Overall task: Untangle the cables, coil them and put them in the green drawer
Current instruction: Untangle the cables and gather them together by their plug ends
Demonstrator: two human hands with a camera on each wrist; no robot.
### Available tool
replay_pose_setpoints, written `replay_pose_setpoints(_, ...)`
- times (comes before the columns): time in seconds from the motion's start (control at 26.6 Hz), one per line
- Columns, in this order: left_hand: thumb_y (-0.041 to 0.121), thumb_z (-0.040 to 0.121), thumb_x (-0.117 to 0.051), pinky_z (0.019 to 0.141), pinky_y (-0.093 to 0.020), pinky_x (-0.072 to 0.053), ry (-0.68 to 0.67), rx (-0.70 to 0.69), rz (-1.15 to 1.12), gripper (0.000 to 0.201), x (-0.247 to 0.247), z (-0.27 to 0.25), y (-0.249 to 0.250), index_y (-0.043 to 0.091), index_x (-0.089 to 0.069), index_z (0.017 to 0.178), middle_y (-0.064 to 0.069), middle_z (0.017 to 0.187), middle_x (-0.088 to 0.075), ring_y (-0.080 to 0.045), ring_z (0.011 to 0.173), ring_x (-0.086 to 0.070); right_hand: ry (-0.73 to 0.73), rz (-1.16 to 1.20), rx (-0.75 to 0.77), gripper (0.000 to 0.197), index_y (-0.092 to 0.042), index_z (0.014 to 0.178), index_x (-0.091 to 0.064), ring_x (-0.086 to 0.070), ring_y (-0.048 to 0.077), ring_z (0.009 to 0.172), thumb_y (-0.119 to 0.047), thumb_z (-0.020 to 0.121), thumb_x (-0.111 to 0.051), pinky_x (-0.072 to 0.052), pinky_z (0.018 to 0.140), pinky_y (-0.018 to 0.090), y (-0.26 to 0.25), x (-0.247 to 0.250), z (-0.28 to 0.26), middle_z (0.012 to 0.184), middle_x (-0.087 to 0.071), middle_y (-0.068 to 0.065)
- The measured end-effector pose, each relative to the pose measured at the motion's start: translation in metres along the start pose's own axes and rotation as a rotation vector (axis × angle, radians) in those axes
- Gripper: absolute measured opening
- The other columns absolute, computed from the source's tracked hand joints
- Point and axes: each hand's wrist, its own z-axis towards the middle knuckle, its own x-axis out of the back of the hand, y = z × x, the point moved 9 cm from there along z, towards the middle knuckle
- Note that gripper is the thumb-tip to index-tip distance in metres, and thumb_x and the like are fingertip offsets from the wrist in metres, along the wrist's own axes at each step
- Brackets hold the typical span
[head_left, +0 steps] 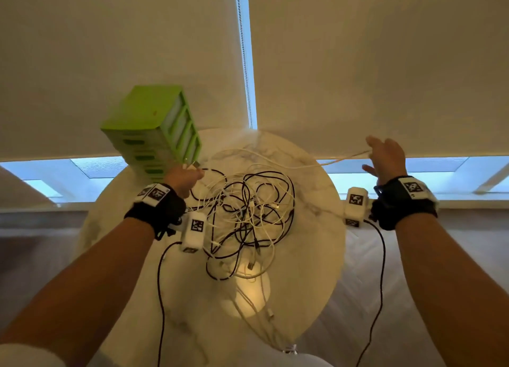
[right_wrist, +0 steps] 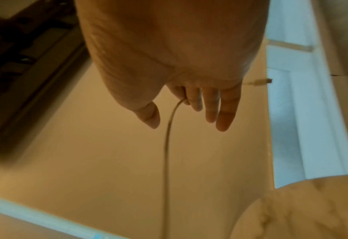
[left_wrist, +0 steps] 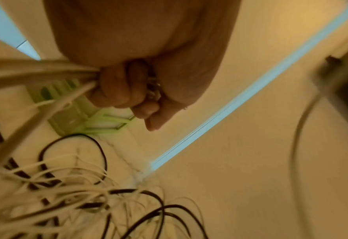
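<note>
- Head view: tangled cables [head_left: 245, 215] lie at the centre of the round marble table [head_left: 311, 256]. The green drawer unit [head_left: 154, 129] stands at 11 o'clock on the table, drawers apparently closed. The left hand [head_left: 183, 178] is fisted at 10 o'clock of the heap; the right hand [head_left: 385, 157] is raised at 2 o'clock, drawing one white cable [head_left: 303, 166] out sideways, likely to free it.
- Left wrist view: fingers [left_wrist: 115, 90] are curled tight on white strands and a plug, anchoring the heap.
- Right wrist view: fingers [right_wrist: 211, 105] lie nearly straight, the cable passing across them, its plug [right_wrist: 260, 81] poking out at 3 o'clock; whether they pinch it I cannot tell.
</note>
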Motion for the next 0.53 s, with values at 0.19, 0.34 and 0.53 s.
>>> replay_pose_setpoints(0.19,0.021,0.091,-0.061,0.044,-0.022,-0.025,0.048,0.077,-0.213,0.009,-0.016,-0.011,0.008,0.017,-0.053,0.092,-0.001,0.071,-0.041,-0.014,0.054,-0.033,0.018,-0.011,-0.175,0.060,-0.018,0.144,-0.026,-0.045,0.025,0.105,-0.027,0.092,-0.055,-0.048,0.090,0.042,0.062,0.036,0.019,0.103,-0.043,0.002)
replay_pose_setpoints(0.34,0.019,0.094,-0.057,0.034,-0.014,-0.021,-0.036,0.080,-0.451,0.007,-0.043,-0.025,0.031,0.020,-0.053,0.088,0.007,0.054,-0.034,-0.005,0.039,-0.028,-0.046,-0.264,-0.215,0.083,-0.020,0.149,-0.024,-0.052,0.024,0.095,-0.046,0.078,-0.059,-0.042,0.069,0.033,0.085,0.031,0.005,0.099,-0.049,-0.001)
replay_pose_setpoints(0.53,0.027,0.102,-0.045,0.040,-0.018,-0.018,-0.287,-0.055,-0.675,0.023,-0.093,-0.063,0.091,0.015,-0.055,0.086,0.009,0.049,-0.025,-0.004,0.040,-0.020,-0.407,-0.302,0.144,0.042,-0.023,0.124,-0.059,-0.058,0.011,0.104,-0.039,0.086,-0.064,-0.045,0.091,0.030,0.027,-0.043,-0.059,0.113,-0.062,-0.004)
